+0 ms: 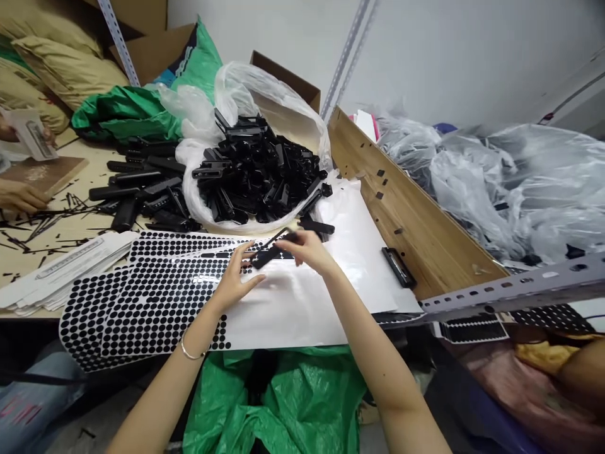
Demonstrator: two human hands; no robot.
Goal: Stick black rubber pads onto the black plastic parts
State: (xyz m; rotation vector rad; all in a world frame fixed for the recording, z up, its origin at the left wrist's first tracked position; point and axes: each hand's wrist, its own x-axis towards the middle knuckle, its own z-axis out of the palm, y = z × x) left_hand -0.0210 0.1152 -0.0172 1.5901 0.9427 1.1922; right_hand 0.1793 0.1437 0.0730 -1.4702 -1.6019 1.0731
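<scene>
Over the sticker sheets, a slim black plastic part [267,255] is held at a slant between my two hands. My left hand [236,277] has its fingers at the part's lower left end, the thumb stretched below it. Around the upper right end, the fingers of my right hand [307,249] are closed from above. Beneath lie white sheets of round black stickers [165,290], bare of dots on the right half. Just beyond my hands, a heap of black plastic parts [265,164] spills from a clear plastic bag [189,189].
Left of the heap lie more long black parts [142,183] and a stack of printed paper [70,265]. Another person's hand [21,197] works at the far left. A wooden board [401,214] borders the right, with one black part [398,267] beside it. A green sack [278,397] hangs below.
</scene>
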